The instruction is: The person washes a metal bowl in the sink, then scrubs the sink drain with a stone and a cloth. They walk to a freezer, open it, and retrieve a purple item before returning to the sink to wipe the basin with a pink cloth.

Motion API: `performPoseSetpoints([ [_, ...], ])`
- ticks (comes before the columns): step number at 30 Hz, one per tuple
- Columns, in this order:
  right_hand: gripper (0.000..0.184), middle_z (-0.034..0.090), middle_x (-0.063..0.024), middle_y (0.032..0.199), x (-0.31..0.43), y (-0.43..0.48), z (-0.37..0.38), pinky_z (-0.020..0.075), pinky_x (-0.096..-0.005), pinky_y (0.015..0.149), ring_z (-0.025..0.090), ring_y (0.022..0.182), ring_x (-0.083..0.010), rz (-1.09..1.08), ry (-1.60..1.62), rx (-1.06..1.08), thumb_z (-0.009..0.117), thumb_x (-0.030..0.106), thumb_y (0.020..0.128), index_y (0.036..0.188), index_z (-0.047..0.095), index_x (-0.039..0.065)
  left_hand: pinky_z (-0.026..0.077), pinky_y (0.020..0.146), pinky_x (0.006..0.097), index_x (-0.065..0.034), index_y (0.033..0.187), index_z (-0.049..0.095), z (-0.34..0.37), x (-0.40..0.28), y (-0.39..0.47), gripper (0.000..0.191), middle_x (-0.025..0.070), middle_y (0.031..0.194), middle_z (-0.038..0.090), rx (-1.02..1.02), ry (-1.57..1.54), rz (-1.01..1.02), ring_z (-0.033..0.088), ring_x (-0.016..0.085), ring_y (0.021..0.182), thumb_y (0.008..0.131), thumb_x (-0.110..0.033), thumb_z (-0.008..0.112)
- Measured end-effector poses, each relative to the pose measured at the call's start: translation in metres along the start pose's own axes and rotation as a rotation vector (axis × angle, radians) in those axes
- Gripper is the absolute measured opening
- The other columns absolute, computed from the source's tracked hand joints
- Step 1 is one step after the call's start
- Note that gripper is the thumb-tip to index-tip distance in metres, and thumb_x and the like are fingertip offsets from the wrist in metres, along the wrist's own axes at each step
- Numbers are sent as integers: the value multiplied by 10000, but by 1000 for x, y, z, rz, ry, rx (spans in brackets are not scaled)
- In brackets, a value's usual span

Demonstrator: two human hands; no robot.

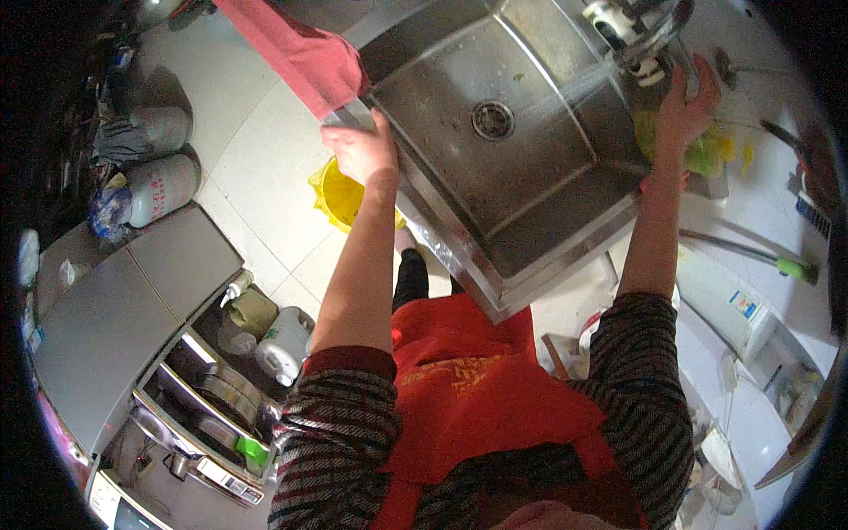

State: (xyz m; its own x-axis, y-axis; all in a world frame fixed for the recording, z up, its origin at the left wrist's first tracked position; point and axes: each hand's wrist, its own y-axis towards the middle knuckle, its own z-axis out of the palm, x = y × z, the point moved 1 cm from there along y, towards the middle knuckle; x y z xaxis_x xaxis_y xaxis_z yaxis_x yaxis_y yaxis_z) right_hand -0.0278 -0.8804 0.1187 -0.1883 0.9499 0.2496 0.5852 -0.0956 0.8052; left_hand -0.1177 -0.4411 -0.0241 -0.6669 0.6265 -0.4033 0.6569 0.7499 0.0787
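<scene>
A stainless steel sink [457,152] with a round drain strainer [493,120] lies before me. My left hand [363,144] rests on the sink's left rim, its thumb over the edge, beside a pink cloth [311,59] draped there. At the upper right, my right hand [689,109] has its fingers curved around something clear or shiny by the faucet [616,26]; what it is cannot be made out. A stream of water seems to run from there across the sink. Yellow and green scraps [712,152] lie beside my right wrist.
A bin with a yellow bag [341,195] stands on the floor, left of the sink. Gas cylinders [162,189] stand at the far left, above a grey cabinet [99,318] and shelves with pans [228,397]. At right are a green-ended handle [795,268] and a white appliance [715,285].
</scene>
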Motion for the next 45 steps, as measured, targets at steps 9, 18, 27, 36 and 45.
performPoseSetpoints([
  [9,497,619,-182,1354,-14,-3,15,459,-400,1049,613,1222,-289,634,349,343,700,179,921,1358,578,-23,548,845,510,70,1274,377,-10,-6,1,894,265,1168,555,35,-7,-20,627,427,1025,766,-569,741],
  [18,494,585,-151,1358,35,-7,48,470,-354,994,596,1181,-260,717,718,268,648,78,892,1353,547,-68,547,865,478,93,1318,326,-15,-10,1,884,265,1163,533,124,-6,-50,623,420,1044,786,-456,769],
  [27,451,678,-96,1210,-2,-153,60,491,-341,952,641,1059,-193,643,536,469,709,131,888,1307,607,-1,539,886,484,108,1339,335,-3,-2,2,944,271,1185,528,104,23,-42,612,431,1057,762,-501,769],
  [36,861,402,-212,1529,-53,-320,123,370,-517,1139,427,1387,-392,1209,-213,985,755,376,866,1538,327,52,518,892,523,82,1321,348,2,5,2,935,294,1206,531,90,-28,11,603,467,1065,764,-538,771],
  [45,606,437,-169,1519,67,-364,166,355,-562,1120,478,1335,-396,599,155,1422,729,250,897,1434,506,80,496,903,546,42,1330,335,-6,2,4,921,292,1243,510,97,-155,-18,575,485,1101,772,-543,775],
])
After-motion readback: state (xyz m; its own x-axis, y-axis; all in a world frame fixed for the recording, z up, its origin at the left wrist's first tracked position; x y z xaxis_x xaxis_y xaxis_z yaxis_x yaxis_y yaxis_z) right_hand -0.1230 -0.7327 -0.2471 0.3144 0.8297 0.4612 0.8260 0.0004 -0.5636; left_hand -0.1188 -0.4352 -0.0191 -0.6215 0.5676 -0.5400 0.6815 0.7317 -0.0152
